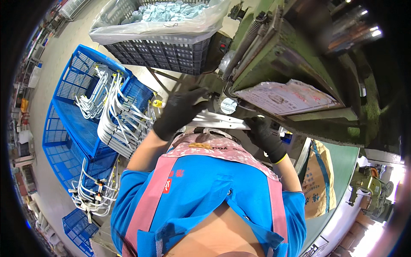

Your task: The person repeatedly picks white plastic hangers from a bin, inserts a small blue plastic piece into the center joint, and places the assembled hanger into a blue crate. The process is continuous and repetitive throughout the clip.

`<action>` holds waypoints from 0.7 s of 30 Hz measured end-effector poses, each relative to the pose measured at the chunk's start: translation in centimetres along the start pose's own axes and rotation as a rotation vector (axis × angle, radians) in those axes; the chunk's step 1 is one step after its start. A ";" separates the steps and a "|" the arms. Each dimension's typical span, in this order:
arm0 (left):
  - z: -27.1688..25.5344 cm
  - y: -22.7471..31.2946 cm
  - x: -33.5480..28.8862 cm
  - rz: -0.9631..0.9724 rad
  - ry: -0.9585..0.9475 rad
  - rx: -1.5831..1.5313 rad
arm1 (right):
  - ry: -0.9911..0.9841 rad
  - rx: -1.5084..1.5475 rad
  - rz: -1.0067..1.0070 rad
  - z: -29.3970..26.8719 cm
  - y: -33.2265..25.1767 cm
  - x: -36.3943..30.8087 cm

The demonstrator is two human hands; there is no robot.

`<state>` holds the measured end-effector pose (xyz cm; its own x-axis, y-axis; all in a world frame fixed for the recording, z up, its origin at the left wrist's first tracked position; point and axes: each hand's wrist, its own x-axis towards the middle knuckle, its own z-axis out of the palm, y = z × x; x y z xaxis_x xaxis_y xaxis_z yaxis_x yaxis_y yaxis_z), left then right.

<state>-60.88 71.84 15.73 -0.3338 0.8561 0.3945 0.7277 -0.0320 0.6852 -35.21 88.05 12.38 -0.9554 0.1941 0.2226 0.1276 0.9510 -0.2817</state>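
Both hands wear black gloves. My right hand is closed on the right end of a white metal tube piece, which lies crosswise in front of my apron. My left hand is beside the left end of that piece, its fingers stretched out and the thumb apart from them. Just beyond the tube piece, a round pale plastic part sits at the machine's working spot, between my two hands. The underside of my left palm is hidden.
A green press machine with a paper sheet stands ahead on the right. Blue crates with bent white tube frames are at the left. A black crate of pale plastic parts stands ahead. A brown sack lies at the right.
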 end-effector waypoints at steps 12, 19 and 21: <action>-5.4 -3.1 0.3 -0.130 -0.047 0.236 | 0.075 -0.200 0.039 0.1 1.7 0.5; -5.2 -3.9 1.1 -0.143 -0.096 0.217 | 0.106 -0.841 -0.203 -0.2 1.2 0.0; -5.0 -4.1 1.1 -0.121 -0.073 0.222 | 0.101 -0.764 -0.160 0.6 1.4 0.1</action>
<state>-67.28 70.32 16.42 -0.3882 0.8821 0.2667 0.8014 0.1802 0.5704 -35.28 89.27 11.42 -0.9534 0.0269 0.3005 0.1733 0.8641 0.4725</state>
